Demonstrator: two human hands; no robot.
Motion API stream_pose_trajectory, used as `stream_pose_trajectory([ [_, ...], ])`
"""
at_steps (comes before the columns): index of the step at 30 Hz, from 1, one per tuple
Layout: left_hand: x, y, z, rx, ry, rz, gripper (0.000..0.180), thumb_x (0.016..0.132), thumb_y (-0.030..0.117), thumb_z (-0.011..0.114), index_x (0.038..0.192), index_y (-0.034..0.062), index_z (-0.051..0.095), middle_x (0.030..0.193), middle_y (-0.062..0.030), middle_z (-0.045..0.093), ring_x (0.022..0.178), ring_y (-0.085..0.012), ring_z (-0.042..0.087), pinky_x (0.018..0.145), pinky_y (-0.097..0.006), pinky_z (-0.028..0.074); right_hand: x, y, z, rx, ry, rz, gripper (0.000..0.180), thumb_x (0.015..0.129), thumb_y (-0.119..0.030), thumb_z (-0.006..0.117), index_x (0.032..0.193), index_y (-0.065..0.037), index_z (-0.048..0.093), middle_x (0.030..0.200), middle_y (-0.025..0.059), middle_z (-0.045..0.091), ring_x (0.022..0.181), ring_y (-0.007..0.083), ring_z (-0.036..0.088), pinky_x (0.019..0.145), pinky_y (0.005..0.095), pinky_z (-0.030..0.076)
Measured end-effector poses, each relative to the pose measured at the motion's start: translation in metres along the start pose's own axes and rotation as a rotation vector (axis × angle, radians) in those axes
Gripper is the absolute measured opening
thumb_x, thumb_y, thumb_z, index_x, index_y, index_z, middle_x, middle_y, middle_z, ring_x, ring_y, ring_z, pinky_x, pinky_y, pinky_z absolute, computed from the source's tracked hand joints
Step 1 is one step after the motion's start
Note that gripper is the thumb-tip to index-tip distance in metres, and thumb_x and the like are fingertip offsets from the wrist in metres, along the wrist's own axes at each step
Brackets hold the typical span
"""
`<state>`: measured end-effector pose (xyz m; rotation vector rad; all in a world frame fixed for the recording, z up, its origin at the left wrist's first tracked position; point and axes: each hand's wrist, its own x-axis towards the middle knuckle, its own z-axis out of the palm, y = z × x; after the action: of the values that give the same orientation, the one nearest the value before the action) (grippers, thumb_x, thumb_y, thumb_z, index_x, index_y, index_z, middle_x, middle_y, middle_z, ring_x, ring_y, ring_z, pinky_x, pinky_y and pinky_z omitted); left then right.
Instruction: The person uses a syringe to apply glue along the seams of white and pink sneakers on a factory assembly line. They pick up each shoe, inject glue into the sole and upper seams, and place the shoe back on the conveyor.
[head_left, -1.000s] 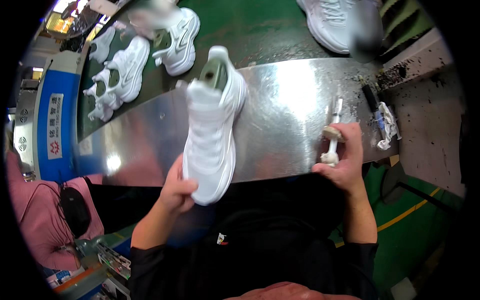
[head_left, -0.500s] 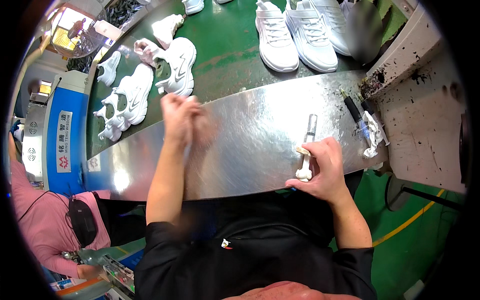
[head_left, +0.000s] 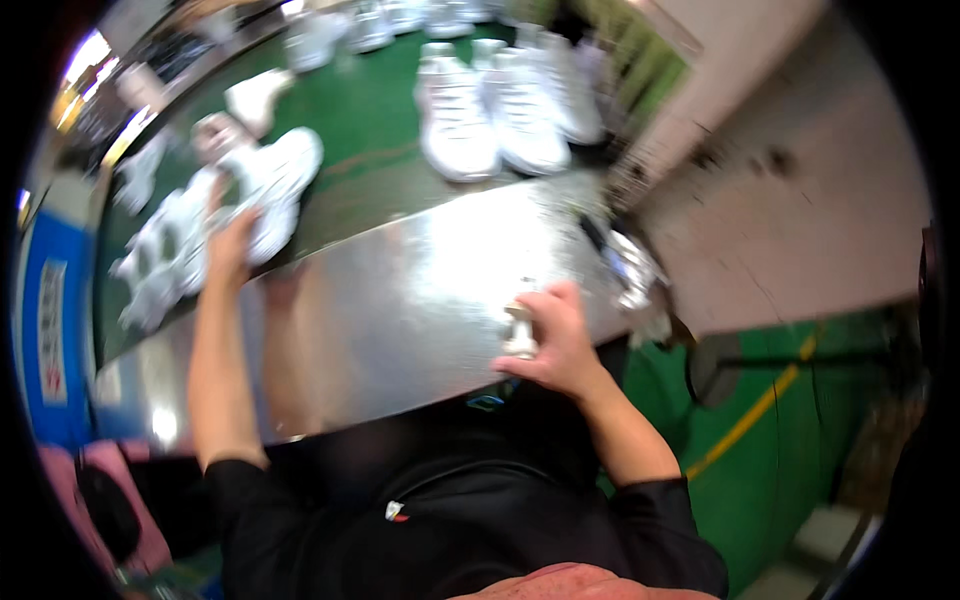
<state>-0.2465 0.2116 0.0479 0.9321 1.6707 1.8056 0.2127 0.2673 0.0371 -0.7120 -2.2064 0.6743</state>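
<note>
A row of white sneakers lies along the left of the bench. My left hand [head_left: 232, 242] is at the near end of one white sneaker [head_left: 284, 190], its fingers around the shoe's opening and side; blur softens the grip. Over the metal strip, my right hand [head_left: 562, 338] is closed on a syringe [head_left: 521, 338]. The syringe's white plunger end and flange show between thumb and fingers. Its barrel points away from me and is too blurred to make out well.
Upright white sneakers [head_left: 458, 125] stand at the back, beside a pale machine panel [head_left: 800, 190]. Dark-bodied syringes [head_left: 594, 236] and crumpled white material [head_left: 638, 275] lie at the metal strip's right end. A blue machine [head_left: 55, 320] and a person in pink [head_left: 140, 500] are at left.
My left hand has moved left from above the metal strip to the white sneaker. The whole view has shifted. My right hand still holds the syringe.
</note>
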Motion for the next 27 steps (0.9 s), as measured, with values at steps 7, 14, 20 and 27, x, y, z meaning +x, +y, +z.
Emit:
stream_pose_trajectory([
  [7,-0.184,0.041,-0.012,0.638,0.033,0.167,0.07,0.082,0.007,0.056,0.144,0.0089,0.024,0.134,-0.0127,0.039,0.121,-0.0227,0.041,0.102,-0.033,0.03,-0.006,0.002,-0.002,0.104,-0.012,-0.033,0.07,0.064,-0.054,0.074,0.111,-0.006,0.056,0.081,0.006,0.052,0.081,0.0238,0.043,0.074,0.0343,0.039],
  [14,-0.206,0.043,-0.017,0.044,-0.165,-0.021,0.071,0.08,0.016,0.056,0.142,0.007,0.024,0.132,-0.0147,0.034,0.123,-0.0277,0.036,0.101,-0.037,0.032,-0.032,-0.019,-0.026,0.18,-0.13,0.038,0.072,0.067,-0.051,0.074,0.118,-0.007,0.051,0.083,0.0068,0.052,0.081,0.023,0.044,0.074,0.0332,0.04],
  [20,-0.083,-0.001,-0.031,-0.103,-0.225,-0.411,0.047,0.095,0.03,0.044,0.127,-0.0041,0.045,0.121,-0.0122,0.053,0.106,-0.0206,0.055,0.091,-0.032,0.043,-0.051,-0.023,-0.045,0.142,-0.141,0.199,0.074,0.068,-0.048,0.074,0.124,-0.007,0.049,0.089,0.0092,0.057,0.08,0.0246,0.048,0.074,0.0334,0.042],
  [27,-0.034,-0.005,-0.068,-0.215,-0.223,-0.664,0.038,0.091,0.031,0.049,0.112,-0.0002,0.056,0.099,-0.0111,0.063,0.092,-0.0213,0.061,0.083,-0.034,0.049,-0.03,-0.047,-0.039,0.125,-0.254,0.163,0.073,0.063,-0.042,0.079,0.121,-0.007,0.053,0.097,0.0124,0.06,0.083,0.0273,0.059,0.075,0.0346,0.046],
])
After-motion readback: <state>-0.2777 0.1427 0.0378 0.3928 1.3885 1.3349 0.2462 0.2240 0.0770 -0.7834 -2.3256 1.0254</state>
